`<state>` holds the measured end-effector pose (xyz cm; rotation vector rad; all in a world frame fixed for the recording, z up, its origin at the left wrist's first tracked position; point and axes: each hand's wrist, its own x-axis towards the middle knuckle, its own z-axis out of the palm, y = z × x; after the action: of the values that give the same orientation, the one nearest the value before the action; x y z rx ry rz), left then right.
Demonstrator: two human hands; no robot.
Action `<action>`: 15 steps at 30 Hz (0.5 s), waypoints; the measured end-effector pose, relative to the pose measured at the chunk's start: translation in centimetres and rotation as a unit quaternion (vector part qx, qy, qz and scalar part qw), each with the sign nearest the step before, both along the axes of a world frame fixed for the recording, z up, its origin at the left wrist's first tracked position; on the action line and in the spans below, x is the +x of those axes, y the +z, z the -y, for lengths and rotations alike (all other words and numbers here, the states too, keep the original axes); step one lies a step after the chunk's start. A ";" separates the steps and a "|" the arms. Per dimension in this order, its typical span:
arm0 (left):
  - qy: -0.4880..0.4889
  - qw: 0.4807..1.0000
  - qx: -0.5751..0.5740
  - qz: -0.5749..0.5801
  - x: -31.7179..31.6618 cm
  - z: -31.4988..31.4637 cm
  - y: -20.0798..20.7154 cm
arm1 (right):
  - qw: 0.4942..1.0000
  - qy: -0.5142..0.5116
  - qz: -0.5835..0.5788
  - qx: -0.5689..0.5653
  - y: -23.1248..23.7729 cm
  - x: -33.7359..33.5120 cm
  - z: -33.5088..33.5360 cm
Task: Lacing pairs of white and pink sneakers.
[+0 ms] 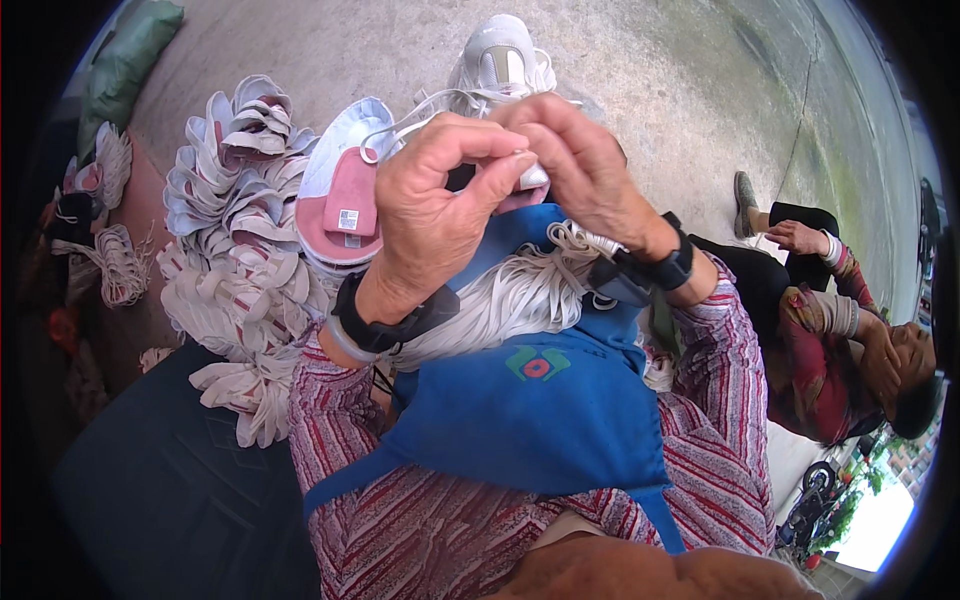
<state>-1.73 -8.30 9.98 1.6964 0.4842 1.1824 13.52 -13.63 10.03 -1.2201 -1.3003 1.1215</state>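
Observation:
My left hand is closed in a pinch, thumb against index finger, and its tips meet those of my right hand, whose fingers are also pinched together. A white shoelace loops out beside them, its end hidden between the fingertips. Behind and left of my left hand lies a white and pink shoe upper with a pink tongue and a small label. A thick bundle of white shoelaces rests on my blue apron, below the hands. Beyond them stands a pale grey sneaker.
At left is a large heap of white and pink shoe uppers. Farther left lie more laces and a green sack. A dark blue surface fills the lower left. Another person sits at right, on the concrete floor's far side.

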 end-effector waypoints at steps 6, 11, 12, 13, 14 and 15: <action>-0.136 0.926 -0.324 -0.139 -1.3 -0.9 -3.7 | 0.997 0.032 0.039 -0.060 2.7 2.8 1.6; -0.242 0.748 -0.616 -0.052 4.2 -1.5 -5.5 | 0.965 0.013 -0.260 -0.026 9.5 9.9 12.9; -0.216 0.722 -0.658 0.010 5.3 -2.1 -6.3 | 0.949 0.170 -0.241 0.110 14.8 8.6 11.5; -0.206 0.688 -0.692 0.075 7.0 -2.2 -5.5 | 0.898 0.309 -0.198 0.242 18.2 7.9 11.0; -0.142 0.694 -0.697 0.112 8.4 -1.6 -4.6 | 0.899 0.308 -0.192 0.244 18.5 7.9 11.4; -0.139 0.696 -0.695 0.112 8.0 -1.3 -5.8 | 0.885 0.317 -0.242 0.240 17.9 8.3 11.8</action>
<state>6.25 -6.98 4.15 0.2471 0.6699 0.4328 21.80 -25.41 27.94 -0.1069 -1.4862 1.3274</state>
